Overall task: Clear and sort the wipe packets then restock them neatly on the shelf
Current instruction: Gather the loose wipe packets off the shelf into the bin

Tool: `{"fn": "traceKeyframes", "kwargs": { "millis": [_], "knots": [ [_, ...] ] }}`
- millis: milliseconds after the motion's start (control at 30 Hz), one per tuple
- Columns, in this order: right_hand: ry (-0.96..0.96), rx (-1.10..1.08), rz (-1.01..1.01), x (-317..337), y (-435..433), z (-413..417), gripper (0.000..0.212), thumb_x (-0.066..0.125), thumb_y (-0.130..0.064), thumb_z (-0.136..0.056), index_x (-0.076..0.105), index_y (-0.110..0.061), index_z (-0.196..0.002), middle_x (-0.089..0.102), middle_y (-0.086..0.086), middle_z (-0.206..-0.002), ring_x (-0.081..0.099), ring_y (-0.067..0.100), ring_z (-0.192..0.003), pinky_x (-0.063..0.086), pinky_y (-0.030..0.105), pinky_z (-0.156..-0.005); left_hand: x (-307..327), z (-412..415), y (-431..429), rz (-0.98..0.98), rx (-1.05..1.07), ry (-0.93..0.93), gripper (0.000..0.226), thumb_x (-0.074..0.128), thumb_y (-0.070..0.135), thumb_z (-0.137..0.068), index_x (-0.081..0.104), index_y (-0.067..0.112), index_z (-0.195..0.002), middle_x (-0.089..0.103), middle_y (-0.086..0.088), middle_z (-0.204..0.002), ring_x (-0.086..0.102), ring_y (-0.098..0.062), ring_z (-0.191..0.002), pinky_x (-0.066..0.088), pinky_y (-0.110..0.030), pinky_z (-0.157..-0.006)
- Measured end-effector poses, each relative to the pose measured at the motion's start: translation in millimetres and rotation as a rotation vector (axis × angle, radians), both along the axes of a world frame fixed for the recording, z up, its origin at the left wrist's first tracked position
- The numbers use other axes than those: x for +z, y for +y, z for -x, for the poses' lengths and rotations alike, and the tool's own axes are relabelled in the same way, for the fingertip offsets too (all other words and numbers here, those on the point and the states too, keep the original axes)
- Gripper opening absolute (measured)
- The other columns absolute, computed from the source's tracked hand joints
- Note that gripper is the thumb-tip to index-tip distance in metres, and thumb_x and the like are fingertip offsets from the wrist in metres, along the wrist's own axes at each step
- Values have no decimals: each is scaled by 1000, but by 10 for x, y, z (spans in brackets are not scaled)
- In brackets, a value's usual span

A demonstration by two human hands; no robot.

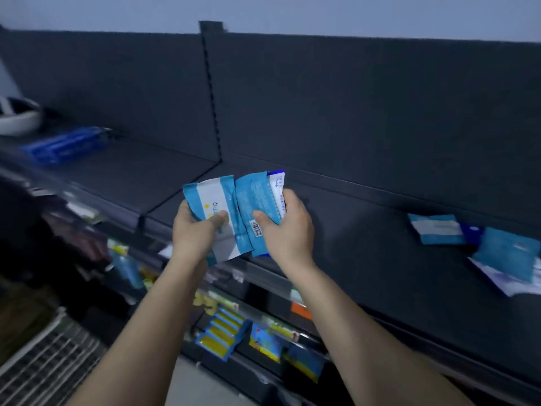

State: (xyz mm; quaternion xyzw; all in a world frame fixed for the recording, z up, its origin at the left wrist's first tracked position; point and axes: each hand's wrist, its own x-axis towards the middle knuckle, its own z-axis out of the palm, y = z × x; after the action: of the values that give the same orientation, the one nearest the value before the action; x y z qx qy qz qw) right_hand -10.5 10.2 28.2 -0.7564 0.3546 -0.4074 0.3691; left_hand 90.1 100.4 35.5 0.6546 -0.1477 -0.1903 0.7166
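Note:
My left hand (pixel 194 232) grips a light-blue and white wipe packet (pixel 215 202) with its thumb across the front. Right beside it, my right hand (pixel 288 227) holds a small stack of light-blue wipe packets (pixel 257 200), barcode side facing me, with a white and dark-blue packet (pixel 277 181) behind them. Both hands hover over the front of the dark top shelf (pixel 366 235), and the packets touch edge to edge. On the shelf at the right lie several loose wipe packets (pixel 506 254) in a messy pile. A row of dark-blue packets (pixel 66 145) lies on the shelf at far left.
A white and black rounded object (pixel 17 117) sits on the shelf's far-left end. A slotted upright (pixel 211 92) splits the dark back panel. Lower shelves hold yellow and blue packets (pixel 221 336) and other small goods. A white wire rack (pixel 46 361) is at bottom left.

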Motion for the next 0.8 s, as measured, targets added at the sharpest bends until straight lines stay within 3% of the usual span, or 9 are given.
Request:
{"fn": "traceKeyframes", "kwargs": {
  "millis": [167, 500, 700, 800],
  "knots": [
    [8, 142, 2, -31, 775, -850, 27, 74, -25, -78, 56, -15, -96, 63, -2, -98, 58, 21, -93, 49, 40, -79, -23, -673, 943, 7, 147, 13, 34, 63, -5, -85, 54, 10, -114, 67, -9, -104, 65, -25, -86, 54, -41, -79],
    [69, 434, 55, -191, 2341, -2435, 33, 73, -29, -79, 57, -17, -105, 64, -1, -105, 59, 22, -98, 48, 36, -81, -119, -1863, 2748, -60, 441, -9, 29, 65, 0, -86, 53, 16, -107, 66, -7, -106, 65, -26, -93, 54, -43, -85],
    [124, 609, 97, -221, 3035, -3223, 35, 73, -32, -80, 54, -18, -105, 62, -1, -110, 57, 22, -101, 48, 38, -85, -155, -2437, 3516, -85, 606, 7, 30, 66, 4, -87, 53, 16, -110, 65, 1, -99, 63, -16, -85, 54, -32, -72],
    [156, 697, 109, -259, 3295, -3625, 31, 73, -33, -80, 53, -21, -101, 61, -5, -102, 56, 17, -93, 47, 34, -76, -217, -2747, 3839, -115, 692, 2, 29, 67, 6, -87, 53, 19, -110, 64, 4, -97, 63, -13, -86, 52, -30, -70]
  ]
}}
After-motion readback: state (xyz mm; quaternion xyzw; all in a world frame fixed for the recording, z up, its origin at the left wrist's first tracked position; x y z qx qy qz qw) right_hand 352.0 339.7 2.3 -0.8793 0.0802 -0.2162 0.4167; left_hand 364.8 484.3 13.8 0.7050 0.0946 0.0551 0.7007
